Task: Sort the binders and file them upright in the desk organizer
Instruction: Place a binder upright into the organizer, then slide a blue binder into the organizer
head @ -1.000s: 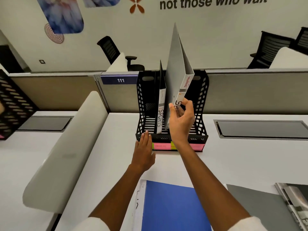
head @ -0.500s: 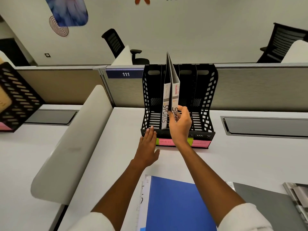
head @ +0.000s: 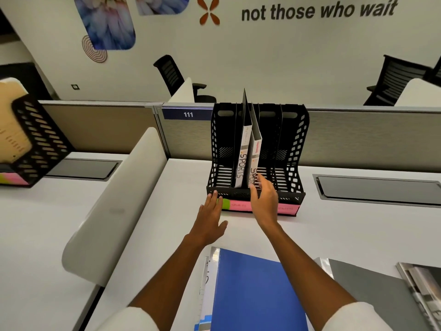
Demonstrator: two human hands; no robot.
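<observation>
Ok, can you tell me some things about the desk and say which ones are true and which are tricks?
1. Two binders marked SPORTS stand in the black organizer. True.
2. The blue binder is in the organizer. False: it lies flat on the desk.
3. The left hand touches the organizer's front edge with straight fingers. True.
4. The right hand holds a pen. False: it holds nothing and is open by the second binder.

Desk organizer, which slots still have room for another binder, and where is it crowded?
The desk organizer shows bare slots at far left and in the right half. Crowded: the middle-left, where two SPORTS binders stand with the right hand beside them; the left hand rests at the front-left corner.
</observation>
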